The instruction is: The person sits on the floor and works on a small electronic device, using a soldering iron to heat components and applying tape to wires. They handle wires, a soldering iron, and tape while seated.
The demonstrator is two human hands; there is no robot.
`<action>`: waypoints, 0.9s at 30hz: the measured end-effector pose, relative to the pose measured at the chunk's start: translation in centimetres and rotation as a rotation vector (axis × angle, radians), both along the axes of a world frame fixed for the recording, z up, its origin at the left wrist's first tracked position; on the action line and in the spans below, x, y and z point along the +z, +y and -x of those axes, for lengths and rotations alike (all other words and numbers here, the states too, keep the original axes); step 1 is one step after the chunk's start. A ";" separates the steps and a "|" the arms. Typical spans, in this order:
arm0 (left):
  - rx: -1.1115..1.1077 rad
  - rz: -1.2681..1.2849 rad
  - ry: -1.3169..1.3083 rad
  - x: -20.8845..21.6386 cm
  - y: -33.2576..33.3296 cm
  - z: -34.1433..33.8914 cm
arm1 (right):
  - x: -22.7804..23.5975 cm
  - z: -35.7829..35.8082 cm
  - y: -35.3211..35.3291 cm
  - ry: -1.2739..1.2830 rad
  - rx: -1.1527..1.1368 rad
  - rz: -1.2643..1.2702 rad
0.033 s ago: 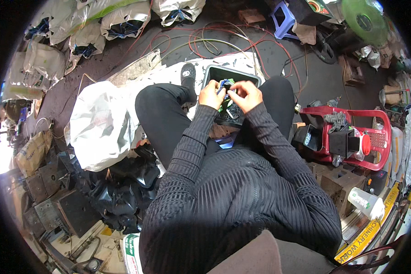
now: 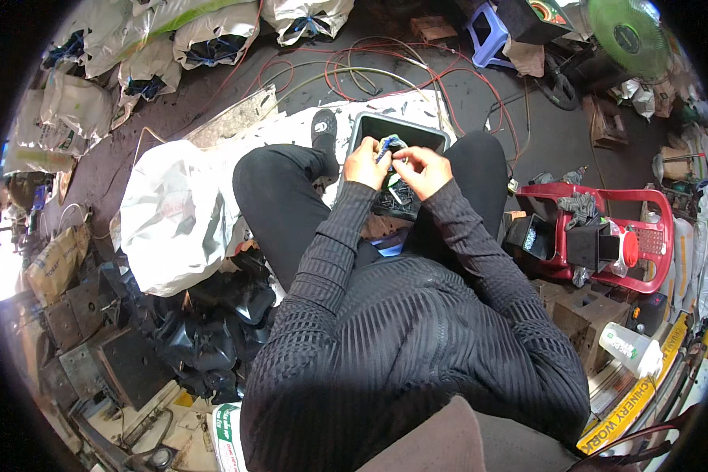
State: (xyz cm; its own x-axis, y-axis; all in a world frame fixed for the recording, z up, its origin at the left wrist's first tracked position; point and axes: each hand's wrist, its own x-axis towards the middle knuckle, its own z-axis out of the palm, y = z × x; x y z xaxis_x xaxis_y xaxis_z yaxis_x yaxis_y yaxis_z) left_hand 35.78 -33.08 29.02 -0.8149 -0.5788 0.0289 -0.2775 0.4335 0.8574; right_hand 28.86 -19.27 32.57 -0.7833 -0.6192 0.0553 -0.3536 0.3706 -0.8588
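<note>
My left hand (image 2: pixel 365 164) is closed on a small blue, green and whitish piece (image 2: pixel 390 145), possibly a bundled cloth or strap; its kind cannot be made out. Close beside it, my right hand (image 2: pixel 423 171) has thumb and forefinger pinched together at the edge of that piece. Whether something tiny sits in the pinch is too small to tell. Both hands hover over a dark grey rectangular bin (image 2: pixel 405 126) between my knees. Inside it lie small black pieces (image 2: pixel 401 198) and something green, partly hidden by my hands.
A large white plastic bag (image 2: pixel 169 220) stands at my left, beside a heap of glossy black parts (image 2: pixel 212 338). To my right, a red plastic chair (image 2: pixel 657 236) holds black containers. Red hoses (image 2: pixel 448 90) coil on the floor ahead, near a blue stool (image 2: pixel 488 35).
The blue and green piece has turned slightly between my hands and shows more of its pale side. My right fingers have shifted a little. The rest looks the same.
</note>
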 end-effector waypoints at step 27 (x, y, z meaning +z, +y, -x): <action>-0.222 -0.096 0.328 0.6 4.9 1.5 | -4.7 10.9 -3.6 -1.329 -0.221 0.877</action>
State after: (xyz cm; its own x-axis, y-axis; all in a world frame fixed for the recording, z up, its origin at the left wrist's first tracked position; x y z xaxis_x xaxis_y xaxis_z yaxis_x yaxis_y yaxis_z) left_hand 34.24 -28.20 29.64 -0.8767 -0.4030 0.2625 0.1089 0.3654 0.9245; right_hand 17.93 -22.90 27.83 -0.6289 -0.6382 -0.4442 0.7709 -0.4372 -0.4632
